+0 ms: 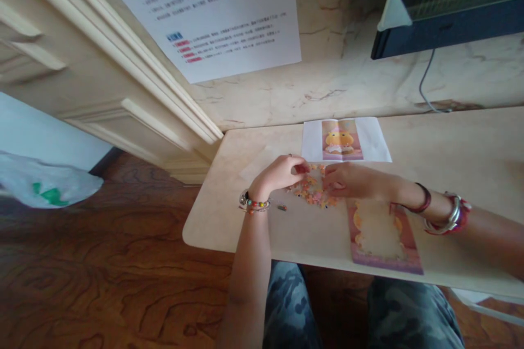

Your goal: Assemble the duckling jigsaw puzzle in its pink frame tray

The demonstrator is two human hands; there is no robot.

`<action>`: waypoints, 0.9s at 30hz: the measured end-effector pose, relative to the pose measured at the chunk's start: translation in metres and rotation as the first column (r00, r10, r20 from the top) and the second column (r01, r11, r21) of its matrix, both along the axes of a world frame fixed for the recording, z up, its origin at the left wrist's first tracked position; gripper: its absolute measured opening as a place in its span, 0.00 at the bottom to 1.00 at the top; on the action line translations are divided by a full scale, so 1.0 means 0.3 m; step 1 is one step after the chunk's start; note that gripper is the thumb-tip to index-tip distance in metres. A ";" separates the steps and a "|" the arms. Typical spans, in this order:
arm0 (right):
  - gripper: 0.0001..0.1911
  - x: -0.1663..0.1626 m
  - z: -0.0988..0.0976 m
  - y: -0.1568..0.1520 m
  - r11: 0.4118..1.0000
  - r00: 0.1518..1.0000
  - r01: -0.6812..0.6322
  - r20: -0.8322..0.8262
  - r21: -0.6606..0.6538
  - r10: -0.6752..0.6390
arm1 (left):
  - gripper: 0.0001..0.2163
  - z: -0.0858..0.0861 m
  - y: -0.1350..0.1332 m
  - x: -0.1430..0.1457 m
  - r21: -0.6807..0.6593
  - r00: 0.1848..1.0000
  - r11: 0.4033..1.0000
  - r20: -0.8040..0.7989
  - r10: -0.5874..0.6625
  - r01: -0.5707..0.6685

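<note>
My left hand [280, 173] and my right hand [351, 180] meet over a pile of small orange and pink pieces [313, 191] on a pale table [229, 212]. Fingertips of both hands pinch at pieces on the pile; what each holds is too small to tell. A puzzle-like board [382, 237] with a pink border and a pale blank middle lies in front of my right forearm. Beyond the pile lies a white sheet with a picture of an orange figure [343, 140]. One stray piece [282, 208] sits by my left wrist.
A printed notice [213, 11] hangs on the marble wall. A dark box with a cable [446, 16] stands at the back right. Wooden panelling [102, 82] and a white plastic bag [45, 182] are left of the table, above a wood floor.
</note>
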State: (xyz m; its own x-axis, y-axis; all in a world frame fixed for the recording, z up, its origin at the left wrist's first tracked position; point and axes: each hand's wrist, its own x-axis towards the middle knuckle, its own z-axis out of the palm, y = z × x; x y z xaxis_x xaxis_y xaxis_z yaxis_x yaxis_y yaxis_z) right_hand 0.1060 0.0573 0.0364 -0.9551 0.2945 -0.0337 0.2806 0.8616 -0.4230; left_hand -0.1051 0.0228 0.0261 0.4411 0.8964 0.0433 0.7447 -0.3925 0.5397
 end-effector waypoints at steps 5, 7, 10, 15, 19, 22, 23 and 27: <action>0.11 -0.008 -0.009 -0.017 0.996 0.992 -0.061 0.113 0.062 0.054 | 0.04 0.011 -0.007 -0.010 -0.072 1.000 0.997 -0.020 -0.004 0.003; 0.11 0.022 -0.012 -0.011 0.995 0.991 -0.019 0.132 0.093 0.007 | 0.04 0.007 -0.009 0.006 -0.100 0.999 0.994 -0.020 -0.036 0.034; 0.10 0.056 -0.014 -0.006 0.996 0.991 0.019 0.131 0.090 -0.031 | 0.04 -0.003 -0.011 0.040 -0.153 0.993 0.982 -0.010 -0.114 0.111; 0.10 0.047 -0.030 -0.029 0.990 0.986 0.048 0.151 0.130 -0.067 | 0.04 -0.021 -0.009 0.087 -0.186 0.982 0.967 -0.040 -0.184 0.173; 0.07 0.039 -0.042 -0.050 0.964 0.984 0.105 0.113 0.244 -0.136 | 0.06 -0.035 -0.006 0.116 -0.131 0.970 0.963 -0.034 -0.240 0.234; 0.06 0.041 -0.044 -0.051 0.966 0.985 0.110 0.101 0.232 -0.137 | 0.07 -0.042 -0.006 0.128 -0.107 0.967 0.963 -0.035 -0.252 0.248; 0.07 0.042 -0.045 -0.049 0.971 0.986 0.101 0.109 0.215 -0.127 | 0.07 -0.043 -0.005 0.128 -0.106 0.967 0.963 -0.039 -0.254 0.248; 0.09 0.046 -0.048 -0.034 0.980 0.984 0.076 0.143 0.182 -0.103 | 0.05 -0.042 -0.003 0.116 -0.112 0.970 0.970 -0.090 -0.224 0.214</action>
State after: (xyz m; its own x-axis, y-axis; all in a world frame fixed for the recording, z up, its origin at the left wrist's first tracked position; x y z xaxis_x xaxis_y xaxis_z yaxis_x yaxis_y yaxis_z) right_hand 0.1199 0.0470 0.0219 -0.9124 0.3926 -0.1154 0.4088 0.8871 -0.2144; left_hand -0.0702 0.0217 0.0134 0.6246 0.7749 -0.0974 0.6994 -0.4994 0.5114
